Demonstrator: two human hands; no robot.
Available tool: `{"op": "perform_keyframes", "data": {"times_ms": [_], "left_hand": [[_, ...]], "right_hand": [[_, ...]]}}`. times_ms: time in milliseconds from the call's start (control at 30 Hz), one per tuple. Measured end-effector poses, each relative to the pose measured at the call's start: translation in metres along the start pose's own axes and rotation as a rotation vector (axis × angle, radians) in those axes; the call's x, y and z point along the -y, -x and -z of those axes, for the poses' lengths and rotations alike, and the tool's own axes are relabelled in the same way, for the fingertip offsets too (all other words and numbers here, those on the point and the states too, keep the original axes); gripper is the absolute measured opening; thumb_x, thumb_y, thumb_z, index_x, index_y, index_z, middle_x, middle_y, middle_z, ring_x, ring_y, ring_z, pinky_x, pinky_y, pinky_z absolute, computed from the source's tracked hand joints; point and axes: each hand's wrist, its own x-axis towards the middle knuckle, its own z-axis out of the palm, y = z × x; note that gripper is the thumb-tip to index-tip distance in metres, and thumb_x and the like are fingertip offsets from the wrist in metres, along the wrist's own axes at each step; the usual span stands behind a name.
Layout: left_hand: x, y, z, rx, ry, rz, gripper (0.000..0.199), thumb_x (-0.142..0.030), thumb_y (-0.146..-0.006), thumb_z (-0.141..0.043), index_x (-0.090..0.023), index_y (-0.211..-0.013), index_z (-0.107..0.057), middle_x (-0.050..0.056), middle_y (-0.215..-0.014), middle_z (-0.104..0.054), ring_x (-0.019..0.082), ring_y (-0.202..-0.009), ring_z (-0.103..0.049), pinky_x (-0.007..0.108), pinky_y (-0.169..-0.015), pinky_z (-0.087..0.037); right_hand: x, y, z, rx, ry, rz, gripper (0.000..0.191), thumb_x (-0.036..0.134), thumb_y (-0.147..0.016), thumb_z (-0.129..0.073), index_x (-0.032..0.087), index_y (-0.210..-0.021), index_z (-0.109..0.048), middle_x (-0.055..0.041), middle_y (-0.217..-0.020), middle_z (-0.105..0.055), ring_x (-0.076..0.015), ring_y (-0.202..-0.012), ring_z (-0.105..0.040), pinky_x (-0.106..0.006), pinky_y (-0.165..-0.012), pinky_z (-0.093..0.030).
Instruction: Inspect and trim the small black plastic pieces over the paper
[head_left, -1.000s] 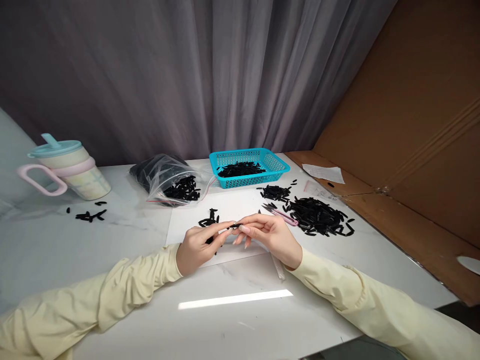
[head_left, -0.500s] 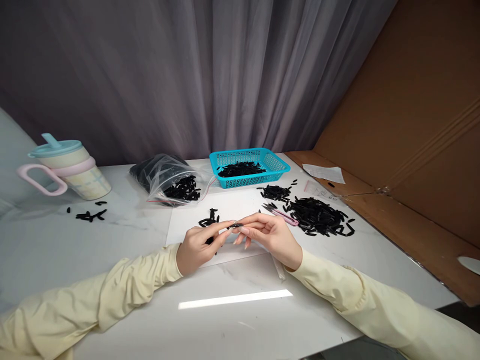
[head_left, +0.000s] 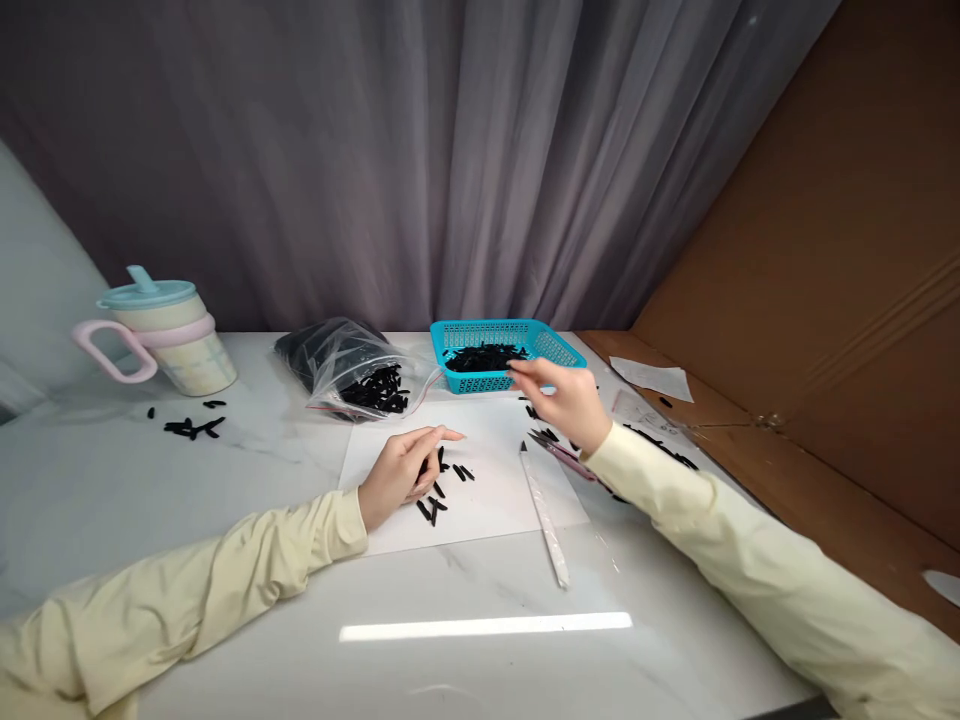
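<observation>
My right hand (head_left: 559, 395) is over the front right rim of the blue plastic basket (head_left: 480, 383), thumb and fingertips pinched together. A small dark bit shows at the fingertips, apparently one of the slim black pieces, mostly hidden against the dark contents. Black pieces (head_left: 484, 358) fill part of the basket. My left hand (head_left: 405, 470) rests above the white paper (head_left: 502, 510), its index finger stretched out and the other fingers loosely bent. Several loose black pieces (head_left: 433, 510) lie under and beside it. What is beneath the left palm is hidden.
A white-wrapped pen-like tool (head_left: 547, 525) lies across the paper. Pink-handled scissors (head_left: 566, 458) lie under the right forearm, near more black pieces (head_left: 660, 445). An open zip bag (head_left: 375, 385) of black pieces and a tumbler (head_left: 184, 345) stand left of the basket.
My hands, together around a small black piece before, are now apart. The right has moved up and away to the basket; the left has stayed low over the paper. The view has shifted slightly.
</observation>
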Motion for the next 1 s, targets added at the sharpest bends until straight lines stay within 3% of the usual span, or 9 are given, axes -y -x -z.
{"op": "perform_keyframes", "data": {"times_ms": [100, 200, 300, 400, 500, 667, 833, 1000], "left_hand": [[-0.003, -0.006, 0.004, 0.030, 0.134, 0.120, 0.044, -0.044, -0.086, -0.041, -0.009, -0.104, -0.060, -0.010, -0.035, -0.030, 0.004, -0.027, -0.015, 0.016, -0.027, -0.011], [-0.004, -0.008, 0.007, 0.045, 0.188, 0.155, 0.048, -0.047, -0.086, -0.035, -0.009, -0.105, -0.059, -0.010, -0.032, -0.030, 0.005, -0.026, -0.014, 0.016, -0.027, -0.012], [-0.003, -0.009, 0.010, 0.074, 0.223, 0.197, 0.050, -0.050, -0.086, -0.031, -0.011, -0.100, -0.059, -0.009, -0.031, -0.033, 0.005, -0.024, -0.016, 0.016, -0.028, -0.011], [0.000, -0.011, 0.011, 0.098, 0.247, 0.249, 0.052, -0.055, -0.085, -0.026, -0.014, -0.074, -0.055, -0.007, -0.029, -0.032, 0.005, -0.024, -0.017, 0.017, -0.029, -0.009], [0.005, -0.013, 0.012, 0.101, 0.263, 0.273, 0.051, -0.060, -0.083, -0.022, -0.019, -0.059, -0.041, -0.006, -0.028, -0.030, 0.006, -0.024, -0.016, 0.017, -0.029, -0.007], [0.005, -0.017, 0.014, 0.137, 0.290, 0.328, 0.056, -0.071, -0.076, -0.022, -0.020, -0.058, -0.037, -0.008, -0.031, -0.028, 0.005, -0.026, -0.015, 0.017, -0.029, -0.006], [-0.001, -0.019, 0.014, 0.171, 0.312, 0.376, 0.064, -0.076, -0.073, -0.020, -0.020, -0.045, -0.029, -0.006, -0.035, -0.026, 0.004, -0.027, -0.019, 0.019, -0.029, -0.005], [-0.001, -0.019, 0.014, 0.217, 0.293, 0.392, 0.065, -0.075, -0.074, -0.018, -0.020, -0.043, -0.028, -0.005, -0.033, -0.026, 0.004, -0.026, -0.019, 0.020, -0.030, -0.003]], "right_hand": [[-0.020, -0.051, 0.002, 0.086, 0.095, 0.011, 0.021, 0.002, -0.077, -0.053, 0.012, -0.091, -0.065, -0.0107, -0.081, -0.070, -0.0231, -0.078, -0.066, -0.032, -0.075, -0.048], [-0.011, -0.075, -0.007, 0.179, 0.133, 0.045, 0.035, -0.009, -0.069, -0.051, 0.010, -0.096, -0.064, -0.0135, -0.085, -0.069, -0.0250, -0.083, -0.065, -0.032, -0.075, -0.047], [0.026, -0.063, -0.021, 0.308, 0.090, 0.152, 0.032, -0.006, -0.073, -0.052, 0.013, -0.095, -0.064, -0.0086, -0.087, -0.069, -0.0201, -0.083, -0.064, -0.027, -0.075, -0.046], [0.066, -0.031, -0.034, 0.470, 0.001, 0.281, 0.020, 0.004, -0.076, -0.058, 0.019, -0.089, -0.063, -0.0003, -0.081, -0.069, -0.0137, -0.075, -0.063, -0.021, -0.071, -0.047], [0.085, -0.003, -0.046, 0.469, -0.103, 0.322, 0.026, 0.004, -0.077, -0.056, 0.015, -0.100, -0.055, -0.0072, -0.090, -0.065, -0.0185, -0.084, -0.060, -0.027, -0.073, -0.047], [0.080, 0.009, -0.057, 0.405, -0.317, 0.272, 0.026, 0.000, -0.077, -0.047, 0.019, -0.095, -0.044, -0.0040, -0.083, -0.059, -0.0165, -0.076, -0.056, -0.028, -0.067, -0.047], [0.071, 0.008, -0.061, 0.454, -0.301, 0.446, 0.022, -0.002, -0.075, -0.043, 0.017, -0.083, -0.049, -0.0098, -0.091, -0.058, -0.0202, -0.088, -0.052, -0.033, -0.077, -0.046], [0.067, 0.006, -0.065, 0.450, -0.320, 0.447, 0.021, -0.003, -0.073, -0.047, 0.017, -0.076, -0.051, -0.0065, -0.082, -0.056, -0.0172, -0.076, -0.052, -0.028, -0.069, -0.046]]}}
